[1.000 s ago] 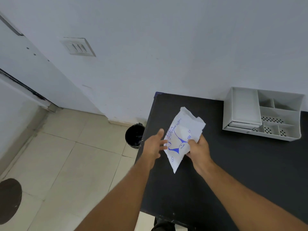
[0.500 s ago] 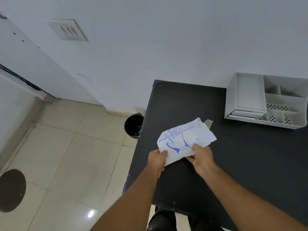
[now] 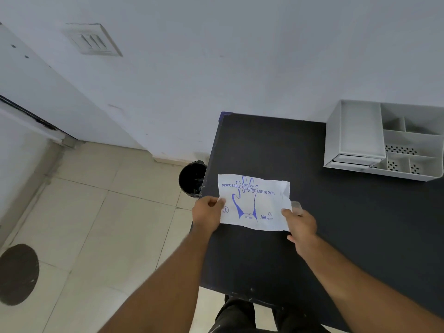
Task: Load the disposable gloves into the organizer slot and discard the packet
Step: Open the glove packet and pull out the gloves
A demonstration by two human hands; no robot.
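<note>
A white glove packet with blue print and a glove drawing is stretched flat above the black table. My left hand pinches its left edge. My right hand pinches its lower right corner, where a bit of clear plastic sticks out past the packet. The white organizer stands at the back right of the table against the wall; its tall left slot has a flat white front and I cannot see inside it.
A small black bin stands on the tiled floor just left of the table's edge, by the wall. A dark round patch marks the floor at the far left. My legs show under the table's near edge.
The packet was crumpled and held in my right hand; my left hand took its left edge and both hands pulled it out flat, print facing up.
</note>
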